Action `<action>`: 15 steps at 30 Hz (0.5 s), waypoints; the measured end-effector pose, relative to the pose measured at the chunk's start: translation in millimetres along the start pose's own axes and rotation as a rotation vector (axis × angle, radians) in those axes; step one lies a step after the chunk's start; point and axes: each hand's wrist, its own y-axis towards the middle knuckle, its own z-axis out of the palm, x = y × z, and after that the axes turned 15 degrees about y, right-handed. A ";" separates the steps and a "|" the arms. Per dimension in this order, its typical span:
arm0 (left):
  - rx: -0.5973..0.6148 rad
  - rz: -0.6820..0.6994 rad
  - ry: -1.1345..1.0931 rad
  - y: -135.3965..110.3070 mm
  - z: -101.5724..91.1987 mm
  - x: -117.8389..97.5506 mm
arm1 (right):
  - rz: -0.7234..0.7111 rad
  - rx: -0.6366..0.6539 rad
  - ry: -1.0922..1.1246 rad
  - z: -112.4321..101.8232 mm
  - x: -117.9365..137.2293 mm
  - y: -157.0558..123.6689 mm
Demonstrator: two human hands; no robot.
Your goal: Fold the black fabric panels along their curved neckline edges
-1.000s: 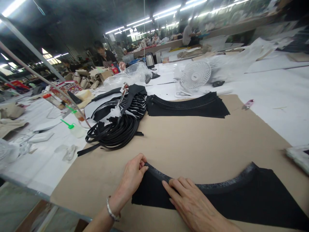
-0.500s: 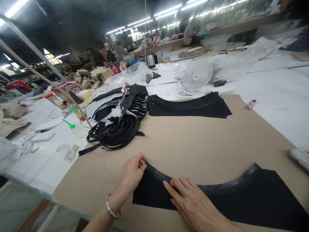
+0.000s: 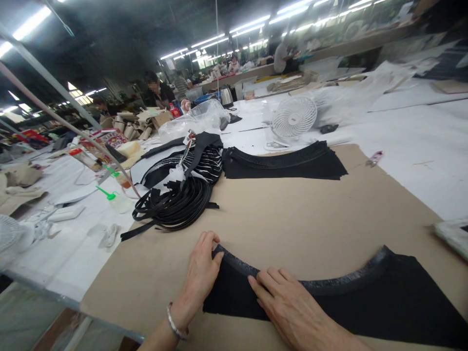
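A black fabric piece (image 3: 380, 302) with a curved, shiny strip along its upper edge lies before me on brown board. At its upper left corner, my left hand (image 3: 201, 268) is closed, thumb and fingers pinching the end of the edge. My right hand (image 3: 288, 302) rests flat on the piece a little further right, fingertips pressing by the curved strip. Part of the fabric is hidden under that hand. Beyond lies a stack of similar black pieces (image 3: 285, 168). Left of the stack sits a coil of black strips (image 3: 183, 204).
The brown board (image 3: 278, 209) covers a white table (image 3: 409, 131). A white fan (image 3: 294, 117) stands behind the stack. Small snips (image 3: 375, 158) lie at the right. Green-capped bottles, one a squeeze bottle (image 3: 119, 201), stand left near a slanting pole (image 3: 73, 105). People sit further back.
My left thumb has come down onto the fabric's corner, and the left hand has shifted slightly. My right hand stays nearly in place on the piece. The whole view has moved a little.
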 end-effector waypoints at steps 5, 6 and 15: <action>-0.072 0.244 -0.036 -17.0 1.1 20.6 | 0.021 0.015 0.001 -5.7 6.6 6.0; -0.090 0.344 -0.008 -21.0 2.8 26.8 | 0.022 0.012 0.004 -5.5 7.1 6.5; -0.074 0.531 0.152 -25.0 7.4 40.8 | 0.120 -0.005 0.125 -4.3 8.0 12.2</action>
